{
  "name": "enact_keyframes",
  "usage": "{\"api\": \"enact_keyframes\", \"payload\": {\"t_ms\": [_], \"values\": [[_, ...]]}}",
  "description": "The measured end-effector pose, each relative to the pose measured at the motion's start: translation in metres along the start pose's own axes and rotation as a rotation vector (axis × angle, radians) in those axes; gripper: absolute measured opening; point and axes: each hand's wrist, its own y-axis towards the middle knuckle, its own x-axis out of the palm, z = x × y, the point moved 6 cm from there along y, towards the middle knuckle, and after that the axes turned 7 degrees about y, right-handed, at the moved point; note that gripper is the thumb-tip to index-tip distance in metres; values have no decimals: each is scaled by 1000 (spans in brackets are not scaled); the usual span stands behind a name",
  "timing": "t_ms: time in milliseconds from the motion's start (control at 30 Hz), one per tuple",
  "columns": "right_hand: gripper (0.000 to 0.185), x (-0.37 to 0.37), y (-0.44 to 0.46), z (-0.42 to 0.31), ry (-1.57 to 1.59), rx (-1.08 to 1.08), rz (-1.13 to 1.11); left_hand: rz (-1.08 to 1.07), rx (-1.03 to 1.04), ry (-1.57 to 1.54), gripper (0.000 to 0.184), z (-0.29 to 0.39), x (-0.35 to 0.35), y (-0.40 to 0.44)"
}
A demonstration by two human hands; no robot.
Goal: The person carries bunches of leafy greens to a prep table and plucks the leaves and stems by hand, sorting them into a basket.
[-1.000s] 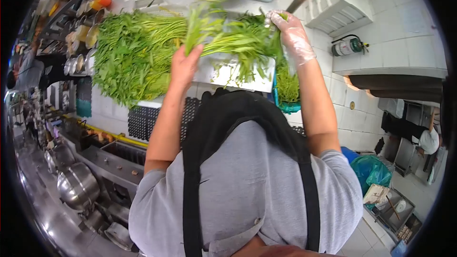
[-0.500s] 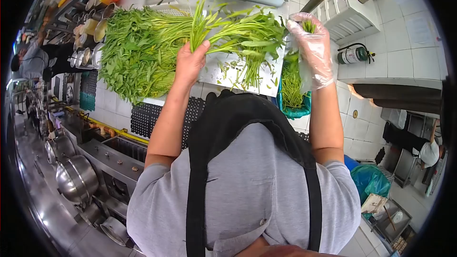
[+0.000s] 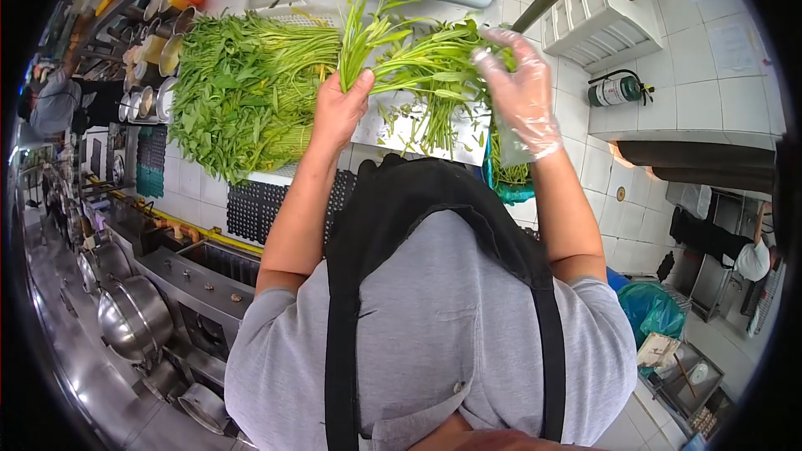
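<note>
Clearly, our bare left hand (image 3: 341, 113) clamps a bright-green leafy bunch (image 3: 356, 50) upright over the white worktop, beside the dense green pile (image 3: 242, 92), presumably keeping its stems together. Our right hand in clear plastic (image 3: 525, 100) is near the loose green sprigs (image 3: 443, 67); we cannot tell its grip.

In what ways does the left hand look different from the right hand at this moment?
The left hand is bare, while the right hand wears a clear plastic glove. The left hand is closed around a bunch of green stems; the right hand is blurred beside loose greens, so its grip is unclear. The left hand is nearer the large leafy pile than the right hand.
</note>
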Motion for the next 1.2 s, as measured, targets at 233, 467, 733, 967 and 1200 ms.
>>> {"api": "enact_keyframes", "payload": {"t_ms": [233, 467, 733, 967, 1200], "values": [[23, 20, 1, -23, -363, -394, -418, -18, 17, -12, 23, 6, 7, -2], [39, 46, -8, 17, -221, -199, -453, -23, 49, -13, 24, 17, 15, -7], [33, 55, -21, 38, -278, -222, -345, -41, 0, -36, 20, 4, 13, -7], [21, 20, -9, 101, -178, 211, 14, 129, -22, 62, 18, 2, -8, -6], [38, -24, 2, 77, -160, 149, -52, 81, -139, -278, 12, -9, -34, -4]]}}
